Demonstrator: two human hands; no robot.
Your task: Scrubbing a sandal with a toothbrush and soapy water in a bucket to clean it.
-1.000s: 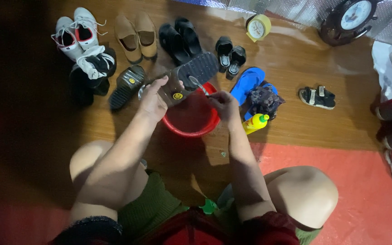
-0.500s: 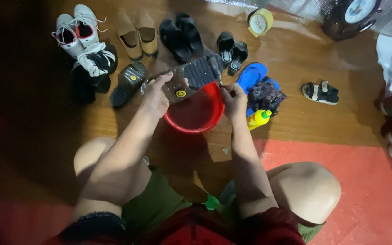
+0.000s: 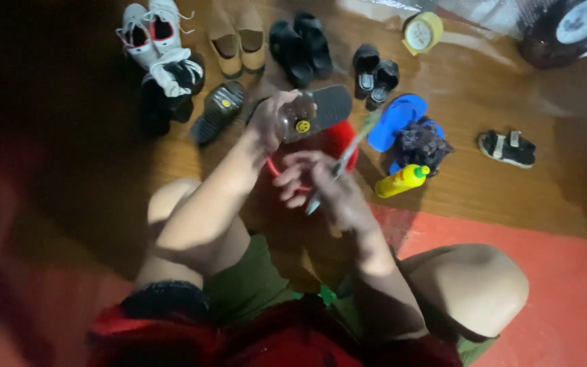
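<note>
My left hand (image 3: 273, 117) grips a black slipper (image 3: 324, 107), sole up, with a small yellow round mark on it, above a red basin (image 3: 342, 139). My right hand (image 3: 317, 182) holds a thin brush (image 3: 344, 160) by its handle, the brush pointing up and right toward the slipper. The basin is mostly hidden behind both hands. A second black slipper (image 3: 217, 109) with the same yellow mark lies on the wooden floor to the left.
Several pairs of shoes line the floor beyond: white sneakers (image 3: 145, 27), tan shoes (image 3: 238, 41), black sandals (image 3: 301, 42), small black sandals (image 3: 375, 71). Blue slippers (image 3: 397, 117), a dark cloth (image 3: 421, 144), a yellow bottle (image 3: 401, 181) and one small sandal (image 3: 507, 148) lie right.
My hands have drawn nearer to me and lifted off the basin. The right hand has come away from the slipper sole with the brush; the view shifted and blurred.
</note>
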